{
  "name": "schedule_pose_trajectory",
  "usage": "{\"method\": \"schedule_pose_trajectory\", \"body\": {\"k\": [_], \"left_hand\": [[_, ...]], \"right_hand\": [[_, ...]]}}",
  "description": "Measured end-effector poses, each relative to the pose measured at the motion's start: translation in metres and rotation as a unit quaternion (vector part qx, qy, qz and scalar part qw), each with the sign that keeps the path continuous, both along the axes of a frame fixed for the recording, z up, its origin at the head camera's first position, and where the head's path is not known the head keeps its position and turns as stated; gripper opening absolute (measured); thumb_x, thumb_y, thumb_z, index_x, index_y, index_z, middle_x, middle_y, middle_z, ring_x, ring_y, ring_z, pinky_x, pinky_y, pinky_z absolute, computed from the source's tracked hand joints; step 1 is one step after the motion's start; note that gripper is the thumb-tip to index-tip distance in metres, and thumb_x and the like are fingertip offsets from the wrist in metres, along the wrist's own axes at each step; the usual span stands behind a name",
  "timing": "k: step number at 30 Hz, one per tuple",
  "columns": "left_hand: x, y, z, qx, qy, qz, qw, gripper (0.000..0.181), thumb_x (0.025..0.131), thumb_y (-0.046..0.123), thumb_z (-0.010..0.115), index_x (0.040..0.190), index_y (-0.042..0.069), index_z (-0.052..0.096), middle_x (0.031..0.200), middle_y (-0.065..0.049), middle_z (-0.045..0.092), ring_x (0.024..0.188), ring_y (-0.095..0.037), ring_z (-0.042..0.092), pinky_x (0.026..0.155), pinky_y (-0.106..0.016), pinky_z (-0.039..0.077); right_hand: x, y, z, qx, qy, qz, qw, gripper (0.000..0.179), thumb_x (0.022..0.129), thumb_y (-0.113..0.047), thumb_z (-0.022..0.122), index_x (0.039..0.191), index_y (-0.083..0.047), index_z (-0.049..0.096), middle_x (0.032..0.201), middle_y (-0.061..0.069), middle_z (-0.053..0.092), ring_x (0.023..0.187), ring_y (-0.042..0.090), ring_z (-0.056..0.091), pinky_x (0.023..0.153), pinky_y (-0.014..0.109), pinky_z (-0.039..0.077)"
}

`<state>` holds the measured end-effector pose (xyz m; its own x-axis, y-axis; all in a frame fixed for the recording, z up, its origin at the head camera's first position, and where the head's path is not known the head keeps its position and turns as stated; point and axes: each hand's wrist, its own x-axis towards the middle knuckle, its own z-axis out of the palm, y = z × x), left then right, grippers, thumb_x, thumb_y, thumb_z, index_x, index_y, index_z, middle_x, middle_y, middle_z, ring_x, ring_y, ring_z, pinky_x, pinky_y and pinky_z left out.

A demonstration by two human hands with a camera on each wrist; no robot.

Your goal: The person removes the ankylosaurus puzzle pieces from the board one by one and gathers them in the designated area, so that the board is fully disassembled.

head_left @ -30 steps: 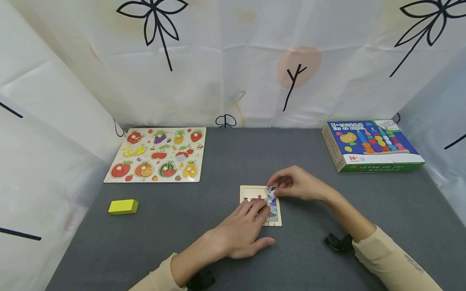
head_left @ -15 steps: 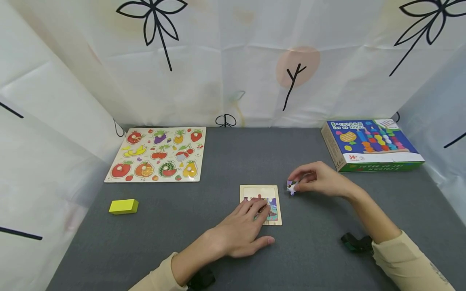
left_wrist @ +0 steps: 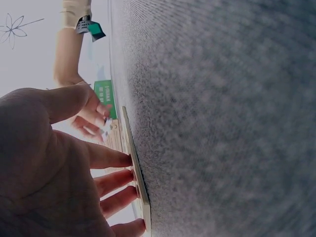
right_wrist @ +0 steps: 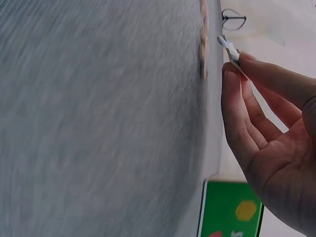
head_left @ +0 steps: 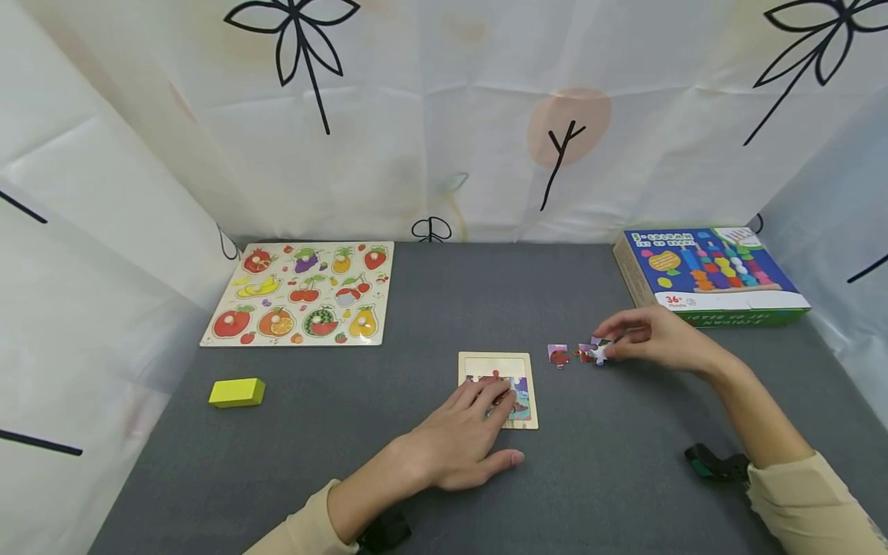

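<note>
Beige sleeves (head_left: 829, 512) end behind the left hand (head_left: 463, 443) and the right hand (head_left: 652, 337). A black wrist device (head_left: 718, 465) sits at each cuff (head_left: 777, 474), the right one showing green.

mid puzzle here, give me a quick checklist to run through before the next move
1. Left hand on the puzzle frame: ok, fingers rest on it.
2. Right hand grip on the held piece: ok, pinched between thumb and fingers.
3. Held piece clear of the adjacent loose piece: cannot tell, they overlap in the head view.
4. Leftmost loose piece off the frame: ok, a gap shows.
5. Pieces in the frame's lower part lying flat: cannot tell, the left hand covers much of them.
6. Yellow block away from both hands: ok, well off to the left.
</note>
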<state>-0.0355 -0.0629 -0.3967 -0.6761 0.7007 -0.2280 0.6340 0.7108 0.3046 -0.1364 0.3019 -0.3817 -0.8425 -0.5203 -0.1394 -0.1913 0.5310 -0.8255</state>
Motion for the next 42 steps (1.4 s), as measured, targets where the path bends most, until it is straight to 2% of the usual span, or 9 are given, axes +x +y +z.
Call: {"method": "schedule_pose_trajectory", "body": {"k": [5,11,19,27,31,42], "left_hand": [[0.0,0.0,0.0,0.0,0.001,0.001,1.0,0.075,0.112,0.061,0.044,0.17,0.014,0.035,0.178,-0.002,0.028,0.167,-0.024,0.027,0.137,-0.05,0.026],[0.0,0.0,0.0,-0.001,0.0,0.003,1.0,0.075,0.112,0.061,0.044,0.17,0.014,0.035,0.179,-0.002,0.028,0.167,-0.024,0.026,0.138,-0.049,0.025],[0.0,0.0,0.0,-0.002,-0.001,0.0,1.0,0.076,0.112,0.062,0.044,0.171,0.014,0.034,0.179,-0.002,0.027,0.167,-0.025,0.026,0.138,-0.049,0.025],[0.0,-0.001,-0.002,-0.003,-0.006,0.003,1.0,0.076,0.112,0.062,0.043,0.171,0.015,0.034,0.18,-0.001,0.026,0.168,-0.024,0.025,0.138,-0.048,0.025],[0.0,-0.001,-0.002,-0.004,0.001,0.0,1.0,0.075,0.112,0.062,0.043,0.17,0.015,0.035,0.179,-0.001,0.027,0.167,-0.024,0.026,0.138,-0.047,0.025],[0.0,-0.001,-0.002,-0.009,0.02,-0.007,0.9997,0.073,0.112,0.062,0.043,0.169,0.015,0.039,0.177,-0.001,0.031,0.165,-0.023,0.031,0.137,-0.045,0.027]], "right_hand": [[-0.001,0.019,-0.006,-0.013,0.017,0.01,0.9997,0.025,0.101,0.003,0.07,0.126,0.007,0.072,0.108,-0.002,0.08,0.092,0.003,0.078,0.078,0.02,0.062],[-0.004,0.032,-0.01,-0.006,0.018,0.018,0.9997,0.025,0.101,0.003,0.07,0.125,0.009,0.071,0.106,-0.007,0.081,0.091,0.002,0.077,0.077,0.019,0.061],[-0.004,0.035,-0.014,0.012,0.028,0.02,0.9993,0.023,0.1,0.005,0.07,0.123,0.011,0.072,0.103,-0.01,0.083,0.089,0.0,0.076,0.074,0.018,0.059],[-0.003,0.034,-0.013,0.034,0.017,0.0,0.9993,0.023,0.102,0.002,0.069,0.123,0.01,0.074,0.101,-0.012,0.082,0.087,-0.001,0.075,0.073,0.019,0.06],[-0.002,0.034,-0.013,0.038,0.012,-0.007,0.9992,0.023,0.103,0.002,0.069,0.123,0.01,0.074,0.101,-0.013,0.082,0.085,0.0,0.075,0.073,0.02,0.061],[0.002,0.032,-0.011,0.035,0.029,-0.018,0.9988,0.021,0.101,0.002,0.072,0.12,0.009,0.076,0.104,-0.014,0.081,0.084,0.0,0.076,0.071,0.02,0.061]]}}
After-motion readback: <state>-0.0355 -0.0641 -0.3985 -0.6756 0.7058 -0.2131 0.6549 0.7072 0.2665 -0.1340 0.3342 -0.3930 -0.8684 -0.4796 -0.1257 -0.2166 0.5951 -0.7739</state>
